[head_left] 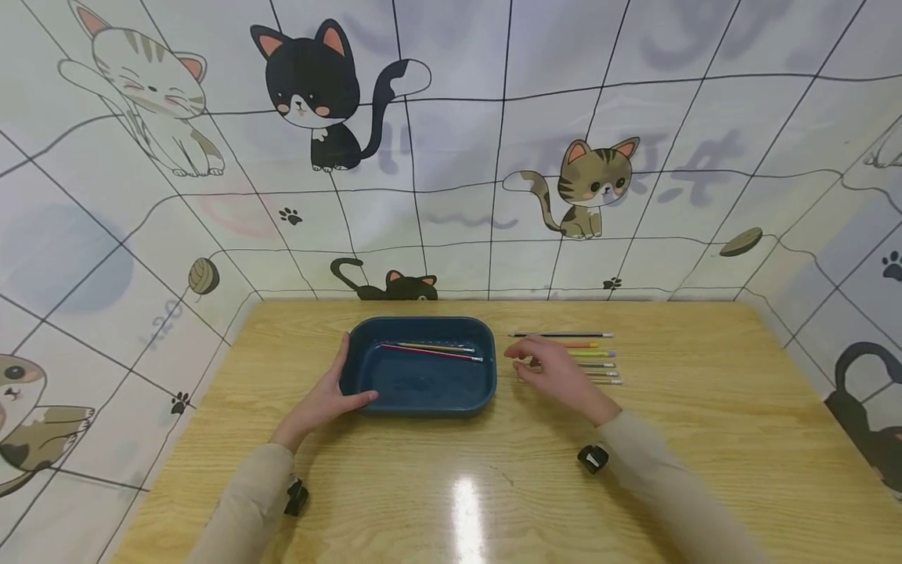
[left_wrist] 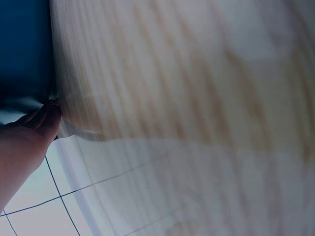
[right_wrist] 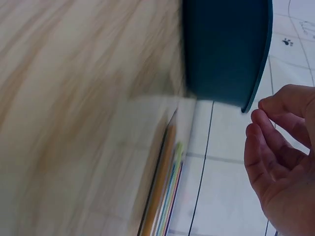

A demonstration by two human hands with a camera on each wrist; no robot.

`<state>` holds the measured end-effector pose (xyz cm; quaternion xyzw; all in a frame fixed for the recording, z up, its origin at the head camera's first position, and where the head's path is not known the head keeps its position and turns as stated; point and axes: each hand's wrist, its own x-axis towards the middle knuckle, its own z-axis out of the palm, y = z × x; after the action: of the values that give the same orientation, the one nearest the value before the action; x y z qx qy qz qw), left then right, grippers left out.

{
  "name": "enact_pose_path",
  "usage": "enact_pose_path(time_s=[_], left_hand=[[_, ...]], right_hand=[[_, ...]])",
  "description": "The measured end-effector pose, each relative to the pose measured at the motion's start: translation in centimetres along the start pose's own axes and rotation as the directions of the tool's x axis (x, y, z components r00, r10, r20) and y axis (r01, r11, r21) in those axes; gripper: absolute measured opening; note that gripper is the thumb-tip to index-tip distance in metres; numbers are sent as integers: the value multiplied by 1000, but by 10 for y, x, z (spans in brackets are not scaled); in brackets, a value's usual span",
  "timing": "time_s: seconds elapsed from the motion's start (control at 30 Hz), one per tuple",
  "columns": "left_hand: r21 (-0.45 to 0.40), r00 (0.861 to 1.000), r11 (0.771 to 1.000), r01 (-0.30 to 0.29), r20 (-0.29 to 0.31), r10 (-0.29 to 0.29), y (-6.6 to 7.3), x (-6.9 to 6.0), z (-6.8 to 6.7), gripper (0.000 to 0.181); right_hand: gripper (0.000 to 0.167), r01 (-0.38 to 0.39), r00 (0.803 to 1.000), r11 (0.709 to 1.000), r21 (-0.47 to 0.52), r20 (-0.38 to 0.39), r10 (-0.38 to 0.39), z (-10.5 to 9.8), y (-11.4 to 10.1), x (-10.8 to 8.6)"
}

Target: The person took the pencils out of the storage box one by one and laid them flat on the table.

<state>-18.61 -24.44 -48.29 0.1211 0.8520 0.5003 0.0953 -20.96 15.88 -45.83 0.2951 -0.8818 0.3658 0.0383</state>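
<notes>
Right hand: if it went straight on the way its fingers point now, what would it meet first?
Most likely the blue tray, at its wall nearest the right hand; height is hard to judge, so the hand might pass over the rim instead.

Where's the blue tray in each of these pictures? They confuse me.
Head: the blue tray sits below centre, slightly left.
Left wrist: blue tray in the upper-left corner, partly cut off.
Right wrist: blue tray at the top, right of centre.
Shared landmark: the wooden table.
</notes>
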Motion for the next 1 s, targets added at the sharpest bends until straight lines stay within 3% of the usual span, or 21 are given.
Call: enact_pose_path(time_s=[0.43,0.5,0.67,0.73,1.0], left_hand=[[3,1000,1000,1,1,-1,0,0,0,115],[5,1000,1000,4,8,-4,11,-3,-1,113],[11,1000,1000,15,12,-16,13,-3,-1,112],[9,1000,1000,11,4,-11,1,0,-1,113],[-3,1000,1000,-7,-6,7,-3,1,-1,114]], right_hand=[[19,80,997,995,68,-27,-78,17,-28,25],[19,92,996,994,67,-29,-90,19,-29,28],[20,117,993,991,61,-16,-116,25,-34,35],[21,119,993,991,68,-3,-119,28,-36,38],[22,104,993,987,120,48,-110,39,-45,51]])
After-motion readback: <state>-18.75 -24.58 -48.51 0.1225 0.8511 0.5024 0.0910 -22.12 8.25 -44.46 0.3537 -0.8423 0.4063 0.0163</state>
